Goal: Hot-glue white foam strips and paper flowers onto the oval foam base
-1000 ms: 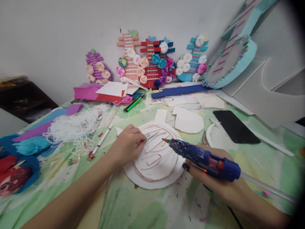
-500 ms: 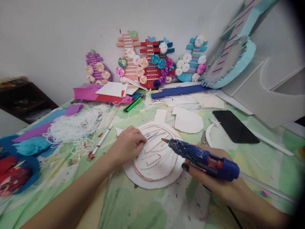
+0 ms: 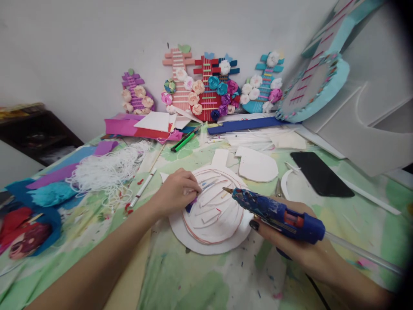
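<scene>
A round white foam-board shape (image 3: 211,247) with a short neck lies flat in front of me. Red pencil lines and several thin white strips (image 3: 210,215) mark its surface. My left hand (image 3: 179,191) rests at its left side with the fingers pinched together. A small purple-blue bit (image 3: 191,206) shows under those fingertips; what it is and how it is held are unclear. My right hand (image 3: 301,256) grips a blue hot glue gun (image 3: 277,215), smeared with old glue, a clear glue stick out its back. Its nozzle points left, just over the board.
Left lie white string (image 3: 111,170), a white marker (image 3: 143,188) and blue felt (image 3: 53,224). Behind are a green cutter (image 3: 187,140), a foam offcut (image 3: 258,165) and decorated paper guitars (image 3: 206,90) against the wall. A phone (image 3: 322,174) and scissors (image 3: 278,188) lie right.
The whole view has shifted slightly, so things sit a little farther right. A purple-blue bit now shows beneath my left fingers. The glue gun stays over the board.
</scene>
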The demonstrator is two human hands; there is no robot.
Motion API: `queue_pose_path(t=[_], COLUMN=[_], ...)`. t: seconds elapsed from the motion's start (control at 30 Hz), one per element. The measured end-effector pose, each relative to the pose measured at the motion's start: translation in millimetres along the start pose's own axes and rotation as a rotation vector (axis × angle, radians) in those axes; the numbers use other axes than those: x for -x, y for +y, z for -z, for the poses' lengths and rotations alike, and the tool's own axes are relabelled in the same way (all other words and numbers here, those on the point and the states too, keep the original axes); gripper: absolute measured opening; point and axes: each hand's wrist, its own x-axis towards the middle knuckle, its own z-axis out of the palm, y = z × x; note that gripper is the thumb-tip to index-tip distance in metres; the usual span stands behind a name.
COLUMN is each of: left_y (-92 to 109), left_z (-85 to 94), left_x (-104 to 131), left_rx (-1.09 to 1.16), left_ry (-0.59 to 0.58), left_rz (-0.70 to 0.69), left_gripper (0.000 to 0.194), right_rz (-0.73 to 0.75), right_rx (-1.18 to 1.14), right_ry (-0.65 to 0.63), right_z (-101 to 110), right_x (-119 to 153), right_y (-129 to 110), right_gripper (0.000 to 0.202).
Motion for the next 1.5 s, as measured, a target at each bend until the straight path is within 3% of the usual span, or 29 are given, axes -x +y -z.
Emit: queue_pose_path(t=[0.13, 0.2, 0.27, 0.33, 0.47, 0.57, 0.63, 0.73, 0.93, 1.03, 1.2, 1.3, 1.4, 1.5], left_y=[-2.8, -4.3, -7.4, -12.7, -27.5, -35.6, -36.8, -31.9, -22.6, -28.7, -53.5, -65.8, -64.4, -51.6], left_z=[11.8, 17.5, 21.2, 21.9, 14.8, 8.4, 7.6, 13.0, 38.4, 53.2, 72.2, 74.5, 70.5, 65.5], left_x=[-1.1, -2.0, -2.8, -3.3, -2.3, -1.0, -0.6, -1.1, 1.3, 5.6, 8.6, 6.5, 3.2, 0.1], left_rx=[0.342, 0.443, 0.503, 0.446, 0.106, 0.022, 0.043, 0.173, 0.552, 0.789, 0.898, 0.945, 0.993, 1.052], left_ry=[0.273, 0.446, 0.525, 0.446, 0.093, 0.0, -0.003, -0.039, -0.151, -0.069, 0.319, 0.465, 0.506, 0.462], left_rz=[0.2, 0.326, 0.418, 0.455, 0.477, 0.463, 0.471, 0.521, 0.713, 0.789, 0.844, 0.801, 0.753, 0.709], left_gripper=[0.017, 0.027, 0.039, 0.045, 0.038, 0.044, 0.051, 0.044, 0.033, 0.039, 0.018, 0.018, 0.024, 0.029], right_rz=[-0.008, -0.026, -0.059, -0.096, -0.22, -0.242, -0.222, -0.231, -0.283, -0.276, -0.236, -0.247, -0.271, -0.302], right_rx=[0.007, 0.004, -0.035, -0.092, -0.188, -0.219, -0.206, -0.206, -0.242, -0.242, -0.22, -0.268, -0.296, -0.293], right_ry=[0.05, 0.1, 0.168, 0.261, 0.472, 0.582, 0.627, 0.628, 0.591, 0.609, 0.624, 0.627, 0.641, 0.648], right_z=[0.6, 1.2, 2.3, 4.1, 11.1, 17.1, 19.4, 19.6, 18.2, 18.6, 18.4, 17.9, 17.4, 17.0], right_x=[2.1, 2.8, 3.4, 3.9, 2.8, -1.4, -4.7, -7.9, -8.0, -8.1, -9.0, -9.9, -10.4, -10.7], right_y=[-0.7, -0.6, -0.5, -0.1, 4.1, 11.2, 15.9, 17.6, 7.4, 8.3, 13.3, 11.9, 9.7, 9.1], right_gripper=[0.02, 0.02, 0.021, 0.02, 0.021, 0.024, 0.029, 0.029, 0.025, 0.027, 0.029, 0.028, 0.029, 0.031])
